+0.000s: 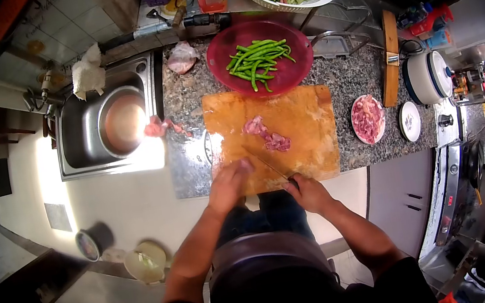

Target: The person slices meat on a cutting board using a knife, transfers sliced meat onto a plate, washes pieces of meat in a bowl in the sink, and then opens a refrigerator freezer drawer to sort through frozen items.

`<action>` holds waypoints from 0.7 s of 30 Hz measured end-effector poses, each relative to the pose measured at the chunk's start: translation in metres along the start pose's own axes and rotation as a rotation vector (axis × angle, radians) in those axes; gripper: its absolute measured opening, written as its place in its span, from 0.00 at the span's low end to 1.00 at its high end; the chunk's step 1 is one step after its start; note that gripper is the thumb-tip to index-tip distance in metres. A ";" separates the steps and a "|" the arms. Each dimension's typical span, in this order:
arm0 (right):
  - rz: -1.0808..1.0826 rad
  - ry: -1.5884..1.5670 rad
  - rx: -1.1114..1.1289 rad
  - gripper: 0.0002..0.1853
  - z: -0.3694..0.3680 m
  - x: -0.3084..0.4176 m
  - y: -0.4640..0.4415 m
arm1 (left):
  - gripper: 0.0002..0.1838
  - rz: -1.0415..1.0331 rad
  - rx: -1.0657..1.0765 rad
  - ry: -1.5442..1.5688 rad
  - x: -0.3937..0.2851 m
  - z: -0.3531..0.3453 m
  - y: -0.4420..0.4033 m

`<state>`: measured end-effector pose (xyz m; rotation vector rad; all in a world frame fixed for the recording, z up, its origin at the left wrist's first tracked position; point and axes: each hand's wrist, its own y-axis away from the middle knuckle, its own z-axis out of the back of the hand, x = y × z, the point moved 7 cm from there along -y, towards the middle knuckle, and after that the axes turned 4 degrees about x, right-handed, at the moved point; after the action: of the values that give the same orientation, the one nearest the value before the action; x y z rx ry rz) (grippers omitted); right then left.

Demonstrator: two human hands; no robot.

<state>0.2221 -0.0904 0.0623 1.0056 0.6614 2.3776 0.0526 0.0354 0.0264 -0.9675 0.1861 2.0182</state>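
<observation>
My right hand (309, 193) is wrapped round the handle of a kitchen knife (271, 167), whose blade points up and left over the wooden cutting board (306, 118). At the board's lower left edge, my left hand (230, 184) is curled with its fingers blurred. Something pinkish shows at its fingertips, too smeared to name. Cut pieces of raw meat (277, 141) lie on the middle of the board, beyond the blade. Just behind the board sits a red basin (298, 60) with long green peppers (260, 59) in it.
To the left is a steel sink (77, 140) holding a metal bowl (122, 124). Meat scraps (156, 127) lie at its right edge, and a plastic bag (181, 58) sits behind. On the right are a plate of meat (368, 119), a small white dish (410, 122) and a cooker (427, 77).
</observation>
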 end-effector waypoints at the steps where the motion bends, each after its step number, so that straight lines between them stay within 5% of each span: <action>1: -0.011 0.026 0.010 0.23 0.002 -0.001 -0.003 | 0.11 -0.031 0.019 -0.012 -0.001 0.003 -0.002; 13: 0.263 0.321 0.201 0.26 0.021 0.043 -0.021 | 0.19 0.165 -0.157 -0.069 -0.011 -0.023 0.003; 21: 0.192 0.450 0.343 0.27 0.041 0.053 -0.032 | 0.17 0.224 -0.168 -0.106 -0.008 -0.020 0.005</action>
<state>0.2276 -0.0244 0.0961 0.6817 1.2181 2.7515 0.0622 0.0179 0.0174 -0.9751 0.0699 2.3143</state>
